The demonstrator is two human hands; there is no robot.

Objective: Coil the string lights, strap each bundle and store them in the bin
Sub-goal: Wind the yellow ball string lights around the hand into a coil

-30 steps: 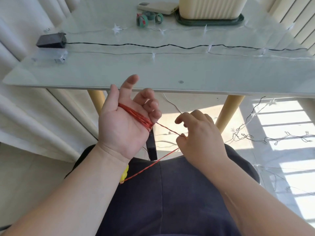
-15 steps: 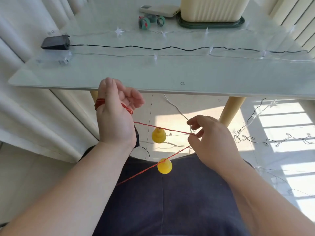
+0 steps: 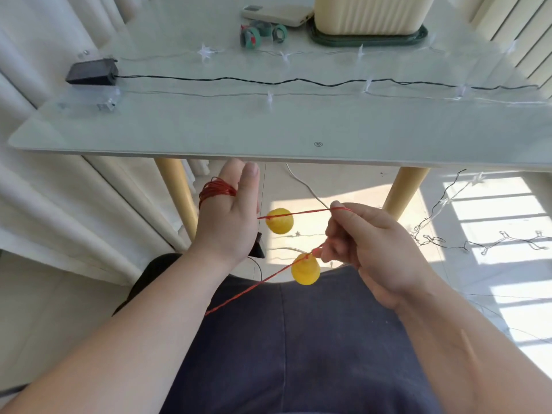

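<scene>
The red string of lights (image 3: 294,214) hangs in the air below the near edge of the surface (image 3: 209,127), above the person's lap (image 3: 298,339). Part of it is wound into a coil (image 3: 216,189) round the fingers of the left hand (image 3: 227,222). This hand is held up flat with its fingers straight, and its tips are just under the edge of the surface. From there the string runs right to the right hand (image 3: 376,249), which pinches it between curled fingers. One yellow bulb (image 3: 280,221) hangs between the two hands. A second yellow bulb (image 3: 305,270) hangs just below the right hand, and the string goes on down to the left across the lap.

The hands sit in the gap between two yellow legs (image 3: 174,189). On the surface, a black box (image 3: 91,72) is far left with its black wire (image 3: 298,81) stretched to the right. The bin (image 3: 370,13) stands at the far edge, with small rolls (image 3: 250,35) to its left. More lights (image 3: 507,240) lie on the floor at the right.
</scene>
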